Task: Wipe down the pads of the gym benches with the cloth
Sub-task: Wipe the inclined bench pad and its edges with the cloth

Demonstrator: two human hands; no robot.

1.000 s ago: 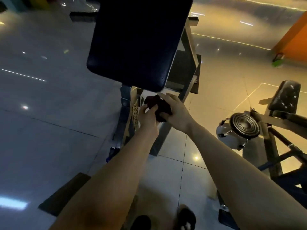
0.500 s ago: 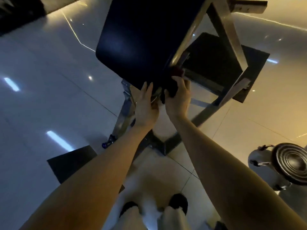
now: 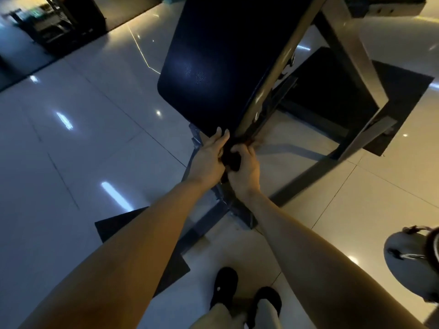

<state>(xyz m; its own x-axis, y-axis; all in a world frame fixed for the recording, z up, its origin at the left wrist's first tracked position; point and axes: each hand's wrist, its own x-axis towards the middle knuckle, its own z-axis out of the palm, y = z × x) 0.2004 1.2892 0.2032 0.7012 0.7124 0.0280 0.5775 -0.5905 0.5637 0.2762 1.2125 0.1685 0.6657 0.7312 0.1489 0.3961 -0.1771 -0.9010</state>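
At the bottom of the view stand the person's shoes on pale floor tiles, with a dark mat just to the left under the bench's foot. Both forearms reach forward and meet at the low end of the bench.

The right hand has its fingers curled round the cloth, a dark wad bunched between the two hands and pressed up by the pad's lower edge. The left hand lies beside it with fingers fairly straight, the tips touching the bottom lip of the pad; whether it also pinches part of the cloth I cannot tell, as the wad hides the thumb.

Beyond the hands the dark pad slopes up and away on its grey frame, with another mat below. At far right a round weight is cut off by the edge, and dim equipment sits at upper left.

The step in hand looks like wiping the pad's lower edge, or readying the cloth there. Most of the pad's face lies above the hands, so the next move probably calls for spreading the cloth flatter under the right palm and drawing it up the slope with steady pressure, while the left hand steadies the edge.
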